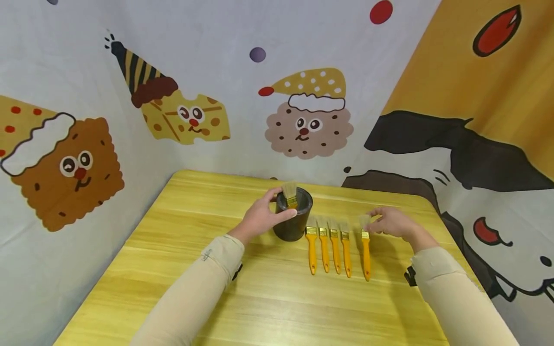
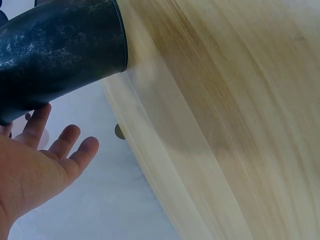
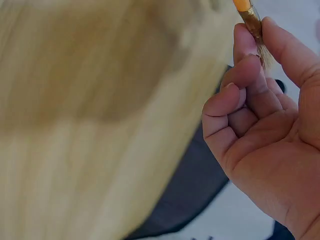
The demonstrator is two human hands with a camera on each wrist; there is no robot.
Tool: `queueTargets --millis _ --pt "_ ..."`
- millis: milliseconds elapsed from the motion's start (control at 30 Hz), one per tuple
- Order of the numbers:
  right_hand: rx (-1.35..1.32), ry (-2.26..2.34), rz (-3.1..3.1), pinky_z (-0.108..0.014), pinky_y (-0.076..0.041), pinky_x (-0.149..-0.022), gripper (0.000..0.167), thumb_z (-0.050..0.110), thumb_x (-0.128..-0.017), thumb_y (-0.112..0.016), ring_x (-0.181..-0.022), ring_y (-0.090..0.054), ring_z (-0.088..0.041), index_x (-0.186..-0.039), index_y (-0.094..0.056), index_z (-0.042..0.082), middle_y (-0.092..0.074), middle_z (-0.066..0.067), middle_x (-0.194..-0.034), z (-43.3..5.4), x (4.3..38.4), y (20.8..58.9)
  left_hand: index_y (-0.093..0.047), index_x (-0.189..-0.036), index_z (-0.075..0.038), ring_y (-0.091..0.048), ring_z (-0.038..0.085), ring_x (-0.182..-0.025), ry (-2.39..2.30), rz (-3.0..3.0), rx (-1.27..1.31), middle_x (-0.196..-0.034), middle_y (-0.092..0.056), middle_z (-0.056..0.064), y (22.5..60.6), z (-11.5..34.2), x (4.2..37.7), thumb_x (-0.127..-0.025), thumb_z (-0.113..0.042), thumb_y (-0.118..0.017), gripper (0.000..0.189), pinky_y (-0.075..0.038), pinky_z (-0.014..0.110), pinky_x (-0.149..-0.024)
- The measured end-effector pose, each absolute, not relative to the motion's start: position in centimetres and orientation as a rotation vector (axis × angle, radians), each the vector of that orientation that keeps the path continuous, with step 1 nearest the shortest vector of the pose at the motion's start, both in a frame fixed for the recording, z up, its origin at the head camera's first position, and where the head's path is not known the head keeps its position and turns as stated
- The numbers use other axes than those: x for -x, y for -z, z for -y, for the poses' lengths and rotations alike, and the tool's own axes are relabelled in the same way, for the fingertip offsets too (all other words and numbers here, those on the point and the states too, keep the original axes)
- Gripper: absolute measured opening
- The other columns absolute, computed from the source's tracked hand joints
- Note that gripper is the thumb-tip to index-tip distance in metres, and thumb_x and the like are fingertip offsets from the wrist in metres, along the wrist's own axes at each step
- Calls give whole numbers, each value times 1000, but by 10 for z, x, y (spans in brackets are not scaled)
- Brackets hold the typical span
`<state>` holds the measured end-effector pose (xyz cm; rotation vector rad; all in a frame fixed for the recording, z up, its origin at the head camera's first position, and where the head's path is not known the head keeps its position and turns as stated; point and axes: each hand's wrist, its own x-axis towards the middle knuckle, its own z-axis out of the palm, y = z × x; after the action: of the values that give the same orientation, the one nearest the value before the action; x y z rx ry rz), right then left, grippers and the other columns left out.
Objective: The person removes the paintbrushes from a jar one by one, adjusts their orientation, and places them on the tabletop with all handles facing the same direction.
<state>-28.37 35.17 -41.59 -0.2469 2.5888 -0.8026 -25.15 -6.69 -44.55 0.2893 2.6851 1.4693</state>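
Note:
My left hand (image 1: 264, 215) holds the dark round cup (image 1: 291, 228) near its rim, thumb across the front and fingers at the far side. In the left wrist view, a fingertip touches the cup (image 2: 60, 55) while other fingers (image 2: 82, 152) spread away from it. One paintbrush (image 1: 290, 192) stands in the cup, bristles up, its handle hidden inside. My right hand (image 1: 393, 222) pinches another paintbrush (image 1: 366, 254) by its bristle end between thumb and forefinger; its orange handle points toward me. The right wrist view shows this paintbrush (image 3: 251, 20) at the fingertips.
Several paintbrushes (image 1: 335, 240) with orange handles lie side by side between the cup and the right hand, bristles away from me. The wood-patterned table (image 1: 277, 307) meets a cartoon-printed cloth (image 1: 242, 158) along its back edge.

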Motion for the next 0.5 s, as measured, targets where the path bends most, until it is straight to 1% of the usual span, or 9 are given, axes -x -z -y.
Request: queueTargets --millis 67,133,200,233,300,400,500 --pt "238 832 -2565 -47 -58 -86 64 32 -103 -74 -98 -69 -30 -149 -52 -8 -75 -16 -109 -350 287 429 -36 -164 -42 -52 39 -148 -1476 -2682 -294 -163 -52 10 446 67 252 -85 -76 -76 95 -49 61 -114" --pt "238 849 -2552 -48 -59 -88 64 30 -103 -73 -99 -70 -29 -148 -52 -10 -74 -18 -113 -348 290 439 -36 -164 -42 -53 37 -147 -1474 -2682 -295 -162 -52 9 447 67 252 -85 -76 -76 95 -49 61 -114" --pt "229 841 -2559 -47 -60 -93 65 30 -103 -74 -103 -71 -26 -149 -53 -10 -74 -18 -119 -346 292 447 -36 -164 -42 -54 37 -147 -1471 -2678 -295 -162 -52 9 448 67 252 -85 -76 -76 95 -50 60 -114" --pt "236 828 -2569 -46 -60 -93 64 30 -103 -75 -104 -70 -25 -148 -53 -10 -73 -18 -122 -345 293 450 -37 -164 -42 -54 37 -147 -1471 -2675 -293 -162 -52 9 448 67 252 -85 -76 -76 95 -50 60 -114" --pt "240 811 -2582 -43 -58 -92 64 31 -102 -75 -104 -67 -24 -147 -54 -10 -73 -19 -123 -343 294 455 -36 -163 -43 -54 38 -147 -1467 -2675 -292 -162 -52 9 448 67 252 -85 -77 -76 95 -50 60 -113" --pt "232 805 -2590 -40 -54 -88 62 31 -103 -75 -102 -64 -25 -145 -55 -9 -72 -21 -122 -340 295 460 -36 -163 -43 -52 40 -148 -1472 -2670 -293 -162 -52 9 447 67 253 -84 -78 -75 95 -50 61 -114" --pt "227 802 -2604 -41 -54 -88 59 31 -102 -75 -108 -66 -30 -144 -56 -7 -70 -24 -127 -337 296 464 -36 -164 -42 -52 41 -149 -1472 -2671 -290 -162 -53 9 445 67 253 -84 -78 -75 96 -49 61 -114"
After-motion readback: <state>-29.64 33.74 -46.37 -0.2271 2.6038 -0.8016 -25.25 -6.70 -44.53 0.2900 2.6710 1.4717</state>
